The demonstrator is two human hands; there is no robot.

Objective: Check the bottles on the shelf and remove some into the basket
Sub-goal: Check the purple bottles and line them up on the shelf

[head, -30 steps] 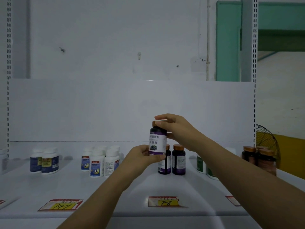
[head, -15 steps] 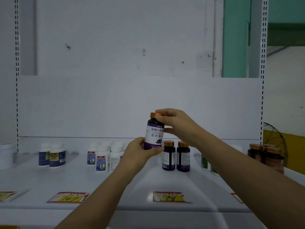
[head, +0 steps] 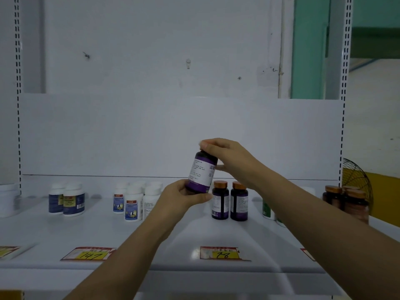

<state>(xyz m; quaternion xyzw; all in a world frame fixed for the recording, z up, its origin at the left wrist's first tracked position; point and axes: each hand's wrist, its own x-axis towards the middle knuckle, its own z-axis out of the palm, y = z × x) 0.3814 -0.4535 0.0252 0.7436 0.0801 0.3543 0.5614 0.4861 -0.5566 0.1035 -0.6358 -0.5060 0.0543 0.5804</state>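
Observation:
A dark purple bottle with a white label hangs tilted above the white shelf, held between both hands. My left hand grips its base from below. My right hand curls over its cap, which is hidden under the fingers. Two matching purple bottles with orange caps stand on the shelf just behind. No basket is in view.
White bottles with blue labels stand left of centre, and two more farther left. Brown jars stand at the right, green-labelled bottles behind my right forearm. Price tags lie along the shelf's front edge. A fan sits beyond the shelf upright.
The bottle has turned between my hands, so its fine-print side now faces me, and it tilts more. Both hands keep their hold.

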